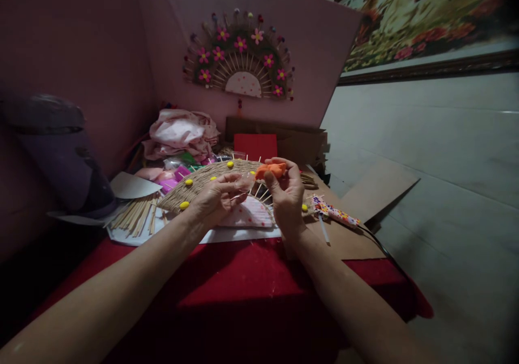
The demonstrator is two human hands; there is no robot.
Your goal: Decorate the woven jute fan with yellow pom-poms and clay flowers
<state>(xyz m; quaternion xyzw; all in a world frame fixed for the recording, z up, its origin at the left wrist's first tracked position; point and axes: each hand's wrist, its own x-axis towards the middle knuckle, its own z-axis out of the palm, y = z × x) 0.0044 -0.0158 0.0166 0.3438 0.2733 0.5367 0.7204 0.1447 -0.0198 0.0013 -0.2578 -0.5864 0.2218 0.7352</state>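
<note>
My right hand (288,196) is raised over the table with its thumb and fingers closed on a lump of bright orange modelling clay (270,170). Beside it, my left hand (221,199) pinches a clear plastic wrapper (244,183) close to the clay. Behind and beneath both hands lies a half-round fan (174,197) of twine and thin sticks, dotted with yellow pieces such as the yellow button-like dot (184,205). The fan's pale, red-spotted centre (249,213) shows between my wrists. My hands cover part of the fan.
Loose wooden sticks (132,216) lie at left, near a purple container (68,158). A flower-patterned glue gun (336,212) rests on cardboard (352,242) at right. Crumpled pink cloth (182,131) and a red box (255,146) are behind. A finished-looking flowered fan (243,55) hangs above.
</note>
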